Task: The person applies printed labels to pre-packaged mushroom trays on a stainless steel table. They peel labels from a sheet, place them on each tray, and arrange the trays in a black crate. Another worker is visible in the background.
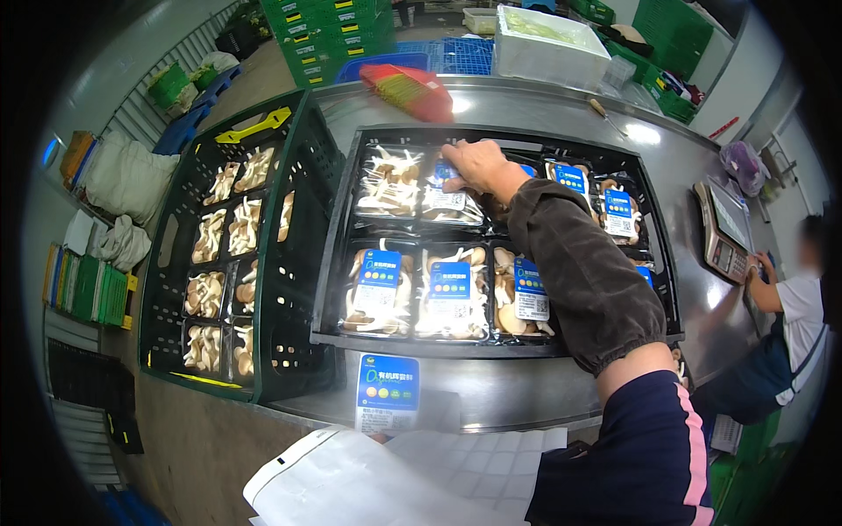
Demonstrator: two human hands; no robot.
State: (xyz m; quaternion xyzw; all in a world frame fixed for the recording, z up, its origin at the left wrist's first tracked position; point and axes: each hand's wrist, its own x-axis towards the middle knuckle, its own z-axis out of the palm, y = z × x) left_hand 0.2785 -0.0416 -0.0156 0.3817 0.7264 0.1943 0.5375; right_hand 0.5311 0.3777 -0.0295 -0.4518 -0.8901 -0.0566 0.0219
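My right hand reaches into a black plastic crate, its fingertips touching a blue-and-white label on a film-wrapped mushroom pack. Whether the fingers grip the label or only press it cannot be made out. To its left, a mushroom pack bears no visible label. In the near row sit labelled packs. White label sheets are held up in front of me, with one printed label sticking out. Only a sliver of my left hand shows at that label's lower edge; the sheets hide the rest.
Left stands a tall dark green crate of mushroom packs. On the steel table lie a red mesh bag, a wooden-handled tool and a scale. A co-worker's hand is by the scale. Behind is a white foam box.
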